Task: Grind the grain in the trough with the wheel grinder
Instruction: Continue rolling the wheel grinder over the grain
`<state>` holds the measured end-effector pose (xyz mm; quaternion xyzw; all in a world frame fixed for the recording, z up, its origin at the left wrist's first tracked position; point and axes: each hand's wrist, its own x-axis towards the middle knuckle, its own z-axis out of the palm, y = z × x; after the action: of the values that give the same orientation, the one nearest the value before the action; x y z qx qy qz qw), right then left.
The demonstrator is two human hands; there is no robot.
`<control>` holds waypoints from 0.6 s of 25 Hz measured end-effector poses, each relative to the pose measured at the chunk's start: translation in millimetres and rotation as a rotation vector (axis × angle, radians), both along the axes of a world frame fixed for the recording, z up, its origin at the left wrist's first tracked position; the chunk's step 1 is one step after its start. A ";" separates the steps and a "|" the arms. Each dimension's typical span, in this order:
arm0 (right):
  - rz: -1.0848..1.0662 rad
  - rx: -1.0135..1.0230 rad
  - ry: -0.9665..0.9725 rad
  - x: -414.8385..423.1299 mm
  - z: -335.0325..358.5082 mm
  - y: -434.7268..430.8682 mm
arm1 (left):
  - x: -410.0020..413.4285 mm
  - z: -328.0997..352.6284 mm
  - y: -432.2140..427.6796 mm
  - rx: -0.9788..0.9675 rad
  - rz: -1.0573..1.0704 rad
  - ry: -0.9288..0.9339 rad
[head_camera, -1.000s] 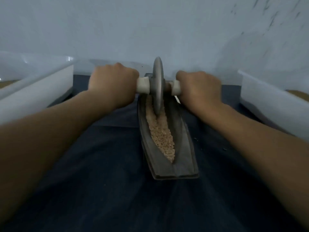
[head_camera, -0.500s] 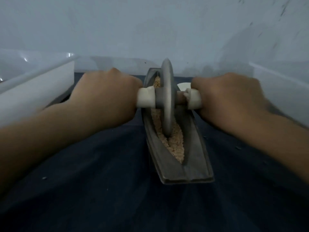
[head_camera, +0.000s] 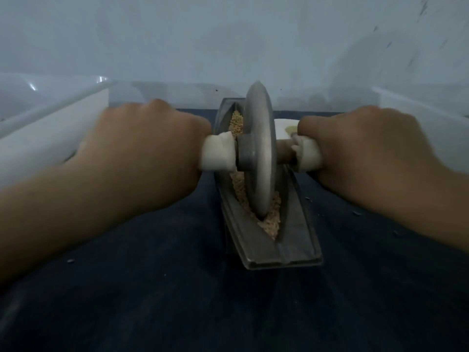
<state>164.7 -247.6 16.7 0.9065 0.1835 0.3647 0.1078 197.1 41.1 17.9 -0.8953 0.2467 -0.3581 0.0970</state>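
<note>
At frame centre, long grey metal boat-shaped trough (head_camera: 291,250) on dark blue cloth (head_camera: 165,288), with tan crushed grain (head_camera: 270,224) in its groove. Upright in the grain near the lower tip, grey metal wheel grinder (head_camera: 261,148); left hand (head_camera: 142,151) and right hand (head_camera: 363,148) clenched round its white-wrapped axle ends. White plastic bin (head_camera: 50,133) at left edge, second white plastic bin (head_camera: 421,110) at right edge.

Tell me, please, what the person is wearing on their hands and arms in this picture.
Both are bare: the left hand and right hand have no gloves, and the left forearm and right forearm show no sleeve up to the frame's edges. Neither wrist carries a watch or band. Whether any ring is worn cannot be told.
</note>
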 end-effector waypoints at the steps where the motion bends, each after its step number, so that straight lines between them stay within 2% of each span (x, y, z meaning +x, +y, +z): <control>1: -0.059 0.009 0.020 9.1 -1.9 5.6 | 7.7 -0.9 -8.8 0.022 0.073 -0.011; 4: -0.292 0.079 0.116 56.6 11.4 32.7 | 45.2 5.3 -34.7 -0.075 0.279 0.151; 6: -0.310 0.057 0.171 76.0 29.8 46.9 | 59.1 10.6 -36.5 -0.163 0.300 0.341; 8: -0.273 -0.041 0.232 65.1 38.9 43.5 | 47.5 9.1 -28.5 -0.157 0.259 0.405; 9: -0.222 -0.071 0.249 54.0 36.4 33.9 | 38.0 6.2 -20.2 -0.135 0.211 0.376; 12: -0.037 -0.051 0.187 11.9 16.7 6.2 | 7.9 -2.6 -2.3 -0.023 0.020 0.111; 14: -0.035 -0.039 0.079 15.5 6.5 2.8 | 14.7 -1.8 -4.4 0.012 0.043 0.018; 15: -0.083 -0.029 0.035 28.1 3.1 8.3 | 23.9 -4.5 -9.8 0.006 0.088 0.034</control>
<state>192.8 -239.3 19.7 0.9178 0.1528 0.3414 0.1329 221.0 31.3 13.4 -0.9109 0.2097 -0.3376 0.1111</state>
